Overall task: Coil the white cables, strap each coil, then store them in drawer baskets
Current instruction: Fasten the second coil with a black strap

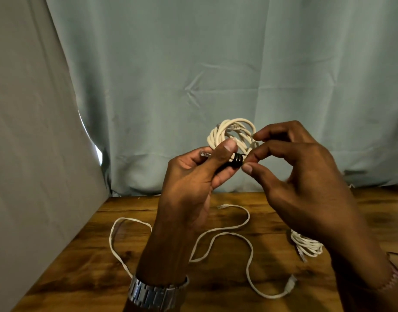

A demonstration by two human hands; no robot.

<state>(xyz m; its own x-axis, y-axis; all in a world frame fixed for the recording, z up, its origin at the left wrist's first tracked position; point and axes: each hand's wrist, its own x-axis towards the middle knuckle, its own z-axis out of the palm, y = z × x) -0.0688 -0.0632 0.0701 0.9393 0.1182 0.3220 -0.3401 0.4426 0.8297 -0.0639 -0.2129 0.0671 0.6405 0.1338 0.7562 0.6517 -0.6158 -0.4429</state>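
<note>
A coil of white cable (232,134) is held up above the table, in front of the curtain. My left hand (193,176) grips the coil at its lower edge, thumb up against the loops, with a clear plug sticking out by the fingers. A black strap (237,161) is wound round the coil beside the thumb. My right hand (290,174) pinches the end of that strap with thumb and fingertips. A loose flat white cable (225,234) snakes across the wooden table (85,266) below. A second white coil (306,244) lies on the table, partly hidden under my right forearm.
A pale green curtain (216,64) hangs behind the table, and a grey panel (31,131) stands along the left side. A metal watch (153,293) sits on my left wrist. The loose cable's plug (291,285) lies near the front right.
</note>
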